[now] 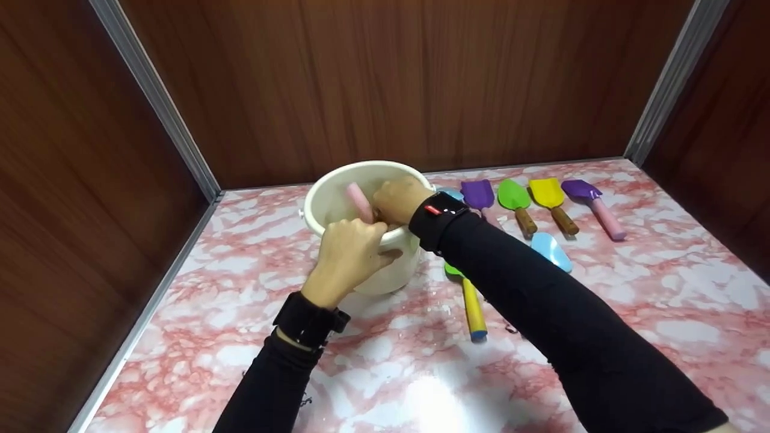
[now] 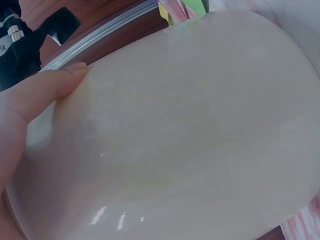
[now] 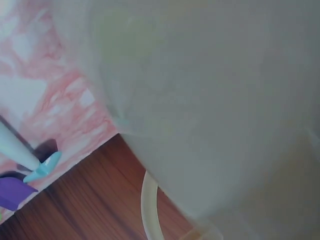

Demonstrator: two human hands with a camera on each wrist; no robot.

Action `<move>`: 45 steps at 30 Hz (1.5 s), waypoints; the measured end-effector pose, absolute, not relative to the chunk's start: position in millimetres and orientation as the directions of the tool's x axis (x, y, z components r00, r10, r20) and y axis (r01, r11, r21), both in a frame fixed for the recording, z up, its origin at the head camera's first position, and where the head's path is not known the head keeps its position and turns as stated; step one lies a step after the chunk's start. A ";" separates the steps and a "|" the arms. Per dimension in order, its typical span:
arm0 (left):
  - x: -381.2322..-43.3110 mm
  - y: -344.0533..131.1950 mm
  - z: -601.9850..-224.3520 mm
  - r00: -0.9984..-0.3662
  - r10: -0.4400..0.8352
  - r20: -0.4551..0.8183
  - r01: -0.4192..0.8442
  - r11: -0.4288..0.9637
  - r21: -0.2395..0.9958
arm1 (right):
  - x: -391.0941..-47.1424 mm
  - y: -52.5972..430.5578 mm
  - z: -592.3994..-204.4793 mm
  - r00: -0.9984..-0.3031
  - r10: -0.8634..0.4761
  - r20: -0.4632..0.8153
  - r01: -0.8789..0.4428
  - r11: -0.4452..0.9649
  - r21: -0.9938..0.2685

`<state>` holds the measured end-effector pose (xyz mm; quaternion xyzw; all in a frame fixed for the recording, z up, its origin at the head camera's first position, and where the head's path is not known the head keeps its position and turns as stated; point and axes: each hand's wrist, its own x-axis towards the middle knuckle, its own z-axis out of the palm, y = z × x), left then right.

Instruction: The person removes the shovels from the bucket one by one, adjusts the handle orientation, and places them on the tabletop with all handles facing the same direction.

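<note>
A cream plastic bucket (image 1: pixel 385 276) stands on the table, and my left hand (image 1: pixel 352 249) grips its near rim. In the left wrist view the thumb (image 2: pixel 65 82) presses the outer wall of the bucket. My right hand (image 1: pixel 400 198) reaches over the right side of the rim into the bucket. Its fingertips are hidden, so I cannot tell whether they hold anything. Beside those fingers a pink handle (image 1: pixel 359 201) leans up inside the bucket. The bucket wall (image 3: pixel 200 110) fills most of the right wrist view and hides the right hand there.
Right of the bucket lie several toy shovels: purple (image 1: pixel 478 193), green (image 1: pixel 513 195), yellow (image 1: pixel 546 192), and purple with a pink handle (image 1: pixel 610 222). Nearer are a light blue blade (image 1: pixel 550 251) and a yellow handle (image 1: pixel 473 307) under my right sleeve. Wood-look walls (image 1: pixel 361 84) enclose the table.
</note>
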<state>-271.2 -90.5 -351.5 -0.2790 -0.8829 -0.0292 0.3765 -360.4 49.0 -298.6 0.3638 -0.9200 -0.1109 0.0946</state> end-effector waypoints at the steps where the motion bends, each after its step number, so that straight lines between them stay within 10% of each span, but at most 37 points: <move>1: -271.2 -90.5 -351.4 -0.563 0.470 0.680 0.513 0.843 -0.158 | -359.8 49.9 -300.3 -0.697 -0.700 0.155 -0.635 0.704 0.318; 21: -277.1 -86.2 -351.0 -0.541 0.487 0.686 0.502 0.841 -0.202 | -360.8 96.8 -228.4 -0.743 -0.633 0.217 -0.503 0.742 0.444; 45: -275.8 -97.1 -351.9 -0.543 0.484 0.686 0.485 0.848 -0.215 | -295.7 216.0 -214.2 -0.664 -0.533 0.525 -0.586 0.807 0.078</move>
